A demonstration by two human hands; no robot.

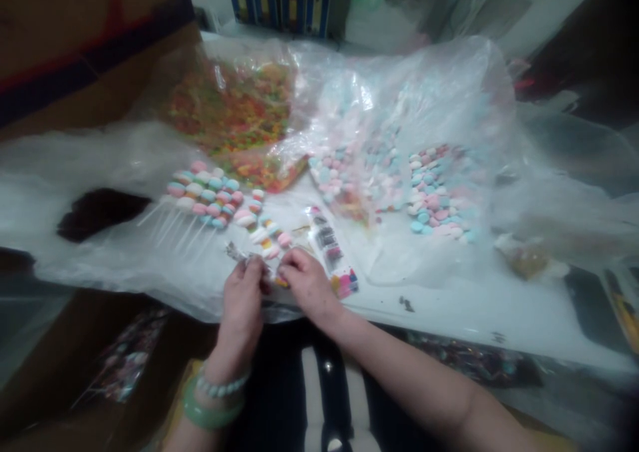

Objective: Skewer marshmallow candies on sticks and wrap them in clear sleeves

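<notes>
At the front edge of the white table, my left hand [243, 299] is closed on a shiny, crinkled clear wrapper [235, 251] that sticks out above its fingertips. Close beside it, my right hand [310, 284] pinches something blurred and mostly hidden; a yellow-orange bit [282, 282] shows under its fingers. Just beyond the fingers lie several loose candy stacks [267, 234] in pink, white, blue and orange. To the left rests a bunch of marshmallow skewers [204, 196] with white sticks [172, 229]. Right of my right hand is a printed plastic packet [329, 249].
A clear bag of orange and green candies [234, 106] lies at the back left, below a large cardboard box [90, 46]. Pink, white and blue marshmallows [434, 196] spread under clear plastic at the right. An open carton [114, 365] with wrapped sweets stands below the table edge.
</notes>
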